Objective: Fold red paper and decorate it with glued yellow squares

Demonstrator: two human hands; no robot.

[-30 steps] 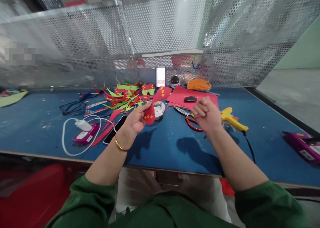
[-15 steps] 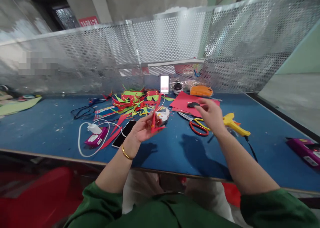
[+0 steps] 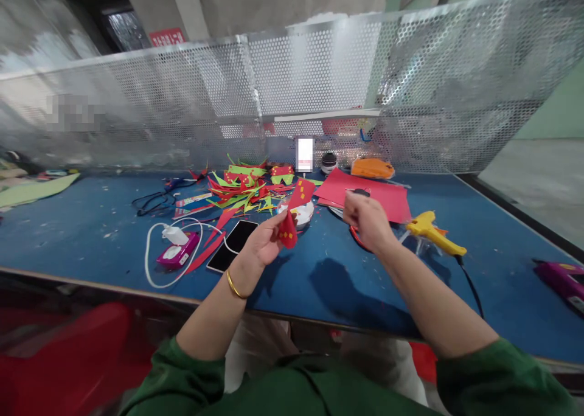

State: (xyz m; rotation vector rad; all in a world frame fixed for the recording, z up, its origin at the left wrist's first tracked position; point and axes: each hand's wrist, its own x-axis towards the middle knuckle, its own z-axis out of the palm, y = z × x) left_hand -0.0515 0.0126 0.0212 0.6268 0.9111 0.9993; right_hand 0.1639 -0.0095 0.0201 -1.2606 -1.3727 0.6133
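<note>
My left hand [image 3: 263, 244], with a gold bangle at the wrist, holds a bent red paper cut-out [image 3: 301, 193] that has yellow squares on it. Behind the cut-out is a white dish [image 3: 305, 214], partly covered. To the right, my right hand [image 3: 369, 220] is raised with its fingers curled together; whatever they pinch, if anything, is hidden from me. Under and behind it lie red paper sheets [image 3: 393, 202] with a small black object [image 3: 362, 192] on them. Scissors with a red handle [image 3: 358, 238] are mostly concealed by the right hand.
Red and green paper strips [image 3: 237, 191] are piled at the back. A phone [image 3: 233, 246] and a purple power strip [image 3: 179, 252] with a white cable lie left. A yellow glue gun [image 3: 435, 233] lies right. A perforated metal screen [image 3: 314, 69] borders the back.
The red cut-out has turned, so its yellow squares now face me. My right hand has gone from spread fingers to curled ones and moved slightly left and down, over the scissors.
</note>
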